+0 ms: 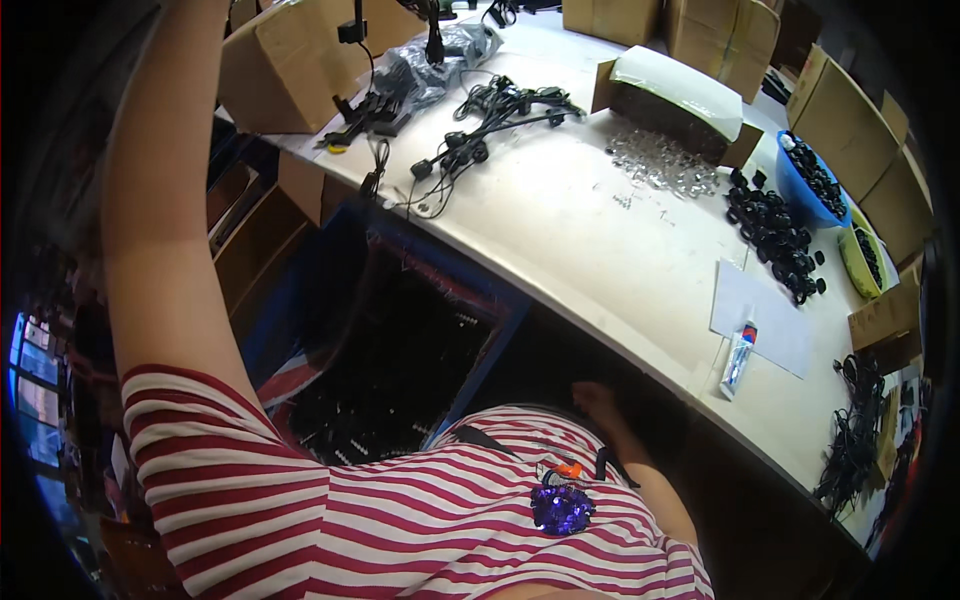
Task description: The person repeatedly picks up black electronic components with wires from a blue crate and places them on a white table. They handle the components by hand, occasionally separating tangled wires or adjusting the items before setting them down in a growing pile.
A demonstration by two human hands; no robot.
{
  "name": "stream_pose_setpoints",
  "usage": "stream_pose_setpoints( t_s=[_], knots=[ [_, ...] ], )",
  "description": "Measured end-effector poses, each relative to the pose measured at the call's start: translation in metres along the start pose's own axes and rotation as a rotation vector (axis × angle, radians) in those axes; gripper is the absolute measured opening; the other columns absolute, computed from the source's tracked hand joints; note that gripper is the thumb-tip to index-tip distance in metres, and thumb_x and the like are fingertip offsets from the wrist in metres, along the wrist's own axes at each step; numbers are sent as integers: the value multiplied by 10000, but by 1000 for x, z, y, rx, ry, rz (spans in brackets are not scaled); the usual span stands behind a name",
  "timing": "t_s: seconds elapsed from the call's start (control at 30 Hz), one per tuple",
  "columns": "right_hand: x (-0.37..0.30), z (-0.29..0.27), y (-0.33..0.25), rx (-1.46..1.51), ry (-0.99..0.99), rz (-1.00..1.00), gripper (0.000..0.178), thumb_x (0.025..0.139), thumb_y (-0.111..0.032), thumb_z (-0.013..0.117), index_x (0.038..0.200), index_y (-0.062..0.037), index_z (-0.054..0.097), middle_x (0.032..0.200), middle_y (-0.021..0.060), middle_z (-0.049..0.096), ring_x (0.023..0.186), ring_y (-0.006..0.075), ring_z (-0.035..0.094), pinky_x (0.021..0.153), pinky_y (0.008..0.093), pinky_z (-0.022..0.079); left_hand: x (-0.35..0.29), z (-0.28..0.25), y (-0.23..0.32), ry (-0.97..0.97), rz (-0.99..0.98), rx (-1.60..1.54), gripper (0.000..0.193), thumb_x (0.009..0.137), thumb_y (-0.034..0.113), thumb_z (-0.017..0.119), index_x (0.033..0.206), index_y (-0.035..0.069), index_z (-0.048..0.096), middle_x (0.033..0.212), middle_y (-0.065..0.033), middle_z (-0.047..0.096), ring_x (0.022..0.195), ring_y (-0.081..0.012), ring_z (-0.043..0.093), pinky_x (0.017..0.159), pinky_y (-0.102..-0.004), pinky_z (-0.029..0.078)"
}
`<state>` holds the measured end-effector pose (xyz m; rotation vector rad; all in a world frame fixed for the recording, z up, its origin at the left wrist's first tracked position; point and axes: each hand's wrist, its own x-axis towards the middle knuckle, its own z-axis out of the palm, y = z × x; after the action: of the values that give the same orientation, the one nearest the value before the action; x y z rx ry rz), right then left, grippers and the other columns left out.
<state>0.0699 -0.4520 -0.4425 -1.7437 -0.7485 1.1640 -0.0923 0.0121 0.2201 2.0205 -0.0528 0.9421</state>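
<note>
My left arm [165, 200] reaches up along the left side, and its hand lies beyond the top edge, out of view. Low in front of my body, under the table's edge, is my right hand [597, 400]. It is in shadow, and whether its fingers are curled round anything cannot be made out. Nearest to it on the white table [600, 260] lie a white and blue tube [739, 360] and a sheet of white paper [785, 325] partly under it. Black cables with plugs [480, 130] lie in a tangle across the far left part of the tabletop.
Small clear pieces [665, 165] spill from a tipped cardboard box [680, 85]. Black caps [770, 225] are heaped beside a blue bowl [800, 190] and a yellow-green bowl [855, 262]. Cartons [290, 70] stand around the table. A dark blue-edged bin [390, 340] is below the table's edge.
</note>
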Motion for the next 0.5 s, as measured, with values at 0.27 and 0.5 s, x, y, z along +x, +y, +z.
stream_pose_setpoints(
  t_s=[0.27, 0.5],
  knots=[
    [-35, -9, -15, -176, -84, 105, 275, 827, -142, 590, 1083, -44, 576, 1001, 85, 609, 890, 144, 568, 796, 269, 450, -148, 95, -173, -145, -409, 288, 265, 912, 316, 443, 839, 91, 564, 774, -20, 590, 658, -87, 532, 619, -231, 443],
    [-70, -10, -228, -360, -561, -201, 269, 849, -189, 556, 1066, -31, 579, 990, 116, 610, 883, 184, 583, 770, 282, 463, -146, 93, -195, -6, -462, 27, 228, 908, 251, 457, 820, 70, 565, 720, -31, 603, 656, -82, 544, 583, -246, 446]
  ],
)
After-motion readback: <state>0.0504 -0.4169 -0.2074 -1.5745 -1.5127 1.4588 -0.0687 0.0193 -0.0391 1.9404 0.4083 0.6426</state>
